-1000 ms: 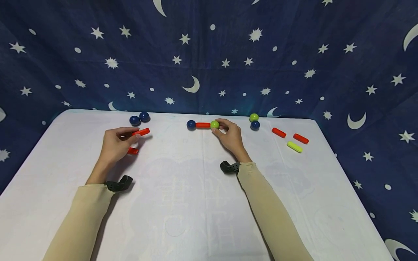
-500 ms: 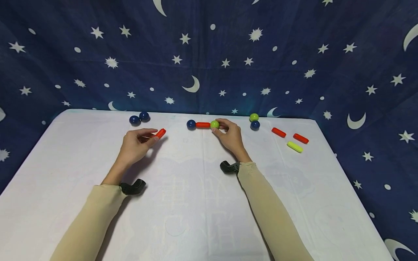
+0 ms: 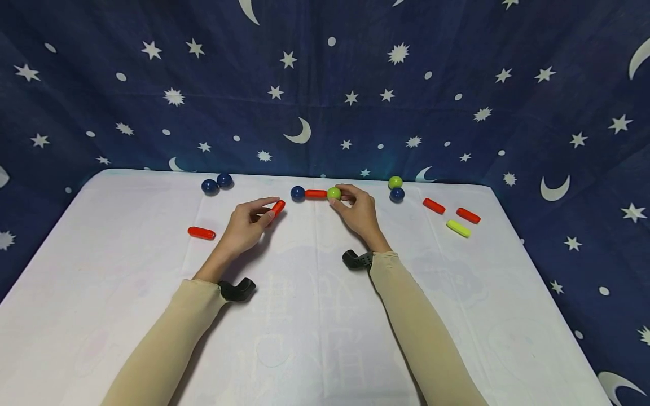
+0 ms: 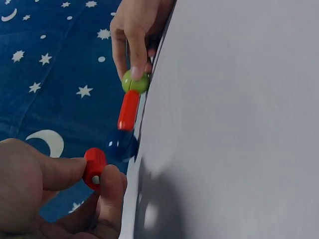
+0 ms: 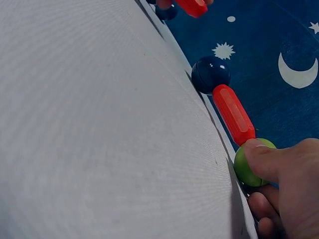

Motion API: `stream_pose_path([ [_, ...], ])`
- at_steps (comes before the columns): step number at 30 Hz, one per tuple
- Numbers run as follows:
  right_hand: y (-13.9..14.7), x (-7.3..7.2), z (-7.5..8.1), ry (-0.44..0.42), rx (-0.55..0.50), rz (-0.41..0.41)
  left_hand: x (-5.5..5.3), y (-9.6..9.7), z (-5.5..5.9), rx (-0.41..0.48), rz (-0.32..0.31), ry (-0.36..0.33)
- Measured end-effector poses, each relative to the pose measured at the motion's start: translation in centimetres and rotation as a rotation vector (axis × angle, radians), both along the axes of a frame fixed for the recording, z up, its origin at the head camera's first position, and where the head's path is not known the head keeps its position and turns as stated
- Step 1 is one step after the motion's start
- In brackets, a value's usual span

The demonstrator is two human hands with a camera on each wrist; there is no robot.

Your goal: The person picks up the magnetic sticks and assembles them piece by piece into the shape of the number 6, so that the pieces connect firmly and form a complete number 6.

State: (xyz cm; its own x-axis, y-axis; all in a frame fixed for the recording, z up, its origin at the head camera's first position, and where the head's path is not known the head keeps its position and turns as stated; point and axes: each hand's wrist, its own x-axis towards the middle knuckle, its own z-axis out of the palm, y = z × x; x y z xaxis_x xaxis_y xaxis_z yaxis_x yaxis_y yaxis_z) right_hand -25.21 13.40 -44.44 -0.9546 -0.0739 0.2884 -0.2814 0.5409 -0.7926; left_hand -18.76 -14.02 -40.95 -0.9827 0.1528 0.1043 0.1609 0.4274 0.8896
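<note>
Between thumb and fingers, my left hand [image 3: 244, 226] pinches a short red rod [image 3: 278, 208], tilted up to the right. A round pale spot shows on this rod's end in the left wrist view. My right hand [image 3: 361, 214] grips a green ball [image 4: 134, 82] at the right end of a small chain. From that ball a second red rod [image 5: 233, 113] runs left to a dark blue ball [image 3: 297, 193], end to end in a line. The held rod is left of the blue ball, a gap apart in the head view.
One red rod [image 3: 201, 233] lies left of my left forearm, with two blue balls [image 3: 209, 187] behind it. Right of the chain are a green ball [image 3: 395, 182] and a blue ball [image 3: 397, 195]. Farther right lie two red rods [image 3: 434, 206] and a yellow-green rod [image 3: 459, 228]. A starry curtain [image 3: 325, 84] hangs behind.
My left hand has moved right with the red rod, toward the blue ball, and the rod has turned steeper. Another red rod behind it is uncovered. My right hand and the chain stay still.
</note>
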Motion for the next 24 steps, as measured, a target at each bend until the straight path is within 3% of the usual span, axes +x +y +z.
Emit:
stream_pose_path([
  [9,0.0,0.0,0.0,0.009,0.002,0.004,-0.9,2.1,-0.5,0.144,-0.034,-0.057],
  [24,0.0,0.1,0.1,0.008,0.012,0.001,-1.9,4.6,-1.6,0.143,0.040,-0.043],
])
